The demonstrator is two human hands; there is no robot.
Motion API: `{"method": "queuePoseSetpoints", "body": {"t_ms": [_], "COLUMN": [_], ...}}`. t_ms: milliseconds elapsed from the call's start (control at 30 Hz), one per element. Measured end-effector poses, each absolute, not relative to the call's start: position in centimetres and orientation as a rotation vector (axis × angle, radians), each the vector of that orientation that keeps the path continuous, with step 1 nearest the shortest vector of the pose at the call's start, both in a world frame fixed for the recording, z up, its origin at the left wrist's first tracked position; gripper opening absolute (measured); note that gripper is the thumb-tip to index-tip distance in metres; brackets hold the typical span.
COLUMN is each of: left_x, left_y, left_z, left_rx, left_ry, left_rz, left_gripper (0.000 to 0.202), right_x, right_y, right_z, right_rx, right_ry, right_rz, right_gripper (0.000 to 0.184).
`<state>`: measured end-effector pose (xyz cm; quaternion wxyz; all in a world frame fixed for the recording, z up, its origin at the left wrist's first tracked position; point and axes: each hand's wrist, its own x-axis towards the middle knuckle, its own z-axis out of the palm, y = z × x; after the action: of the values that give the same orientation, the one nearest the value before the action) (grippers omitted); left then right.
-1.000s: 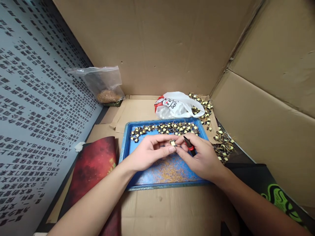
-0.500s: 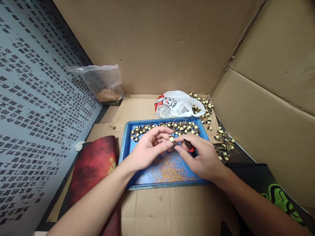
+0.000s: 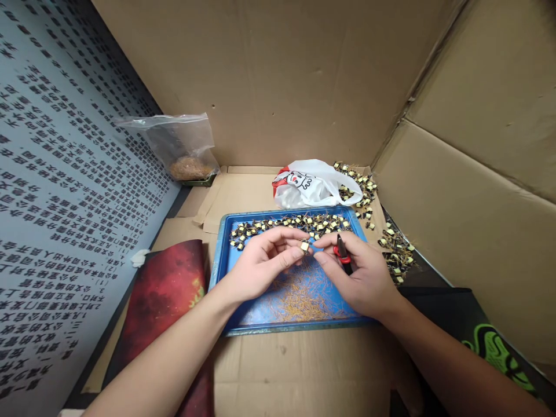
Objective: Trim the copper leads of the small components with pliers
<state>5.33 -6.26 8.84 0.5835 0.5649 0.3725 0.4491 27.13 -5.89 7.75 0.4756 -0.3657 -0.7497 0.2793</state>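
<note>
Between the thumb and fingertips of my left hand (image 3: 266, 260) is a small yellow-and-black coil component (image 3: 304, 247) with thin wire leads. My right hand (image 3: 362, 272) has a pair of small cutters (image 3: 343, 255) with dark jaws and red on the handles tucked in its fingers, jaws pointing up. Its thumb and forefinger tips are close to the component's right side; whether they touch a lead is too small to tell. Both hands are above a blue tray (image 3: 256, 328). Many similar components (image 3: 321, 225) lie along its far side, and copper-coloured wire clippings (image 3: 304, 301) are scattered nearer me.
Behind the tray sits a white plastic bag (image 3: 313, 185), with more components (image 3: 397, 255) heaped to the right. A clear zip bag (image 3: 191, 145) of copper-coloured wire bits stands back left. A red mat (image 3: 165, 295) lies left. Cardboard walls (image 3: 278, 75) rise behind and right.
My right hand's fingertips have moved slightly away from the component, and the cutters have turned to point more upright. The left hand keeps its hold, with the component slightly tilted.
</note>
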Motion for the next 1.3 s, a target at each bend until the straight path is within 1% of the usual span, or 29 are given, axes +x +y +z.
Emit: {"method": "queuePoseSetpoints", "body": {"t_ms": [200,300,433,600,900,1033,1167,1300], "left_x": [5.3,5.4,5.8,6.0,5.9,5.9,6.1,6.4], "left_y": [-6.4,-6.4,-6.5,-6.7,-7.0,-7.0,-7.0,-6.8], "left_z": [9.1,9.1,8.9,8.6,8.3,8.3,8.3,8.6], "left_rx": [1.405,1.38,1.319,1.331,1.759,1.858,1.713,1.35], "left_ry": [0.918,0.905,0.861,0.846,1.037,1.063,0.999,0.854], "left_rz": [1.018,1.038,1.027,1.015,1.025,1.021,1.032,1.074], "left_gripper": [0.033,0.033,0.03,0.027,0.027,0.023,0.024,0.038], "right_x": [27.3,27.2,27.0,26.8,26.3,26.2,26.2,26.1], "right_y": [-5.8,-5.8,-5.8,-5.6,-5.5,-5.4,-5.4,-5.4], "right_z": [7.7,7.9,8.3,8.4,8.1,8.2,8.1,7.8], "right_rx": [-0.975,-0.994,-0.995,-0.984,-1.075,-1.072,-1.063,-1.032], "right_ry": [-1.76,-1.737,-1.705,-1.667,-1.571,-1.55,-1.519,-1.449], "right_rz": [0.795,0.907,1.052,1.129,1.197,1.212,1.227,1.262], "right_gripper": [0.008,0.008,0.01,0.01,0.006,0.006,0.008,0.018]}}
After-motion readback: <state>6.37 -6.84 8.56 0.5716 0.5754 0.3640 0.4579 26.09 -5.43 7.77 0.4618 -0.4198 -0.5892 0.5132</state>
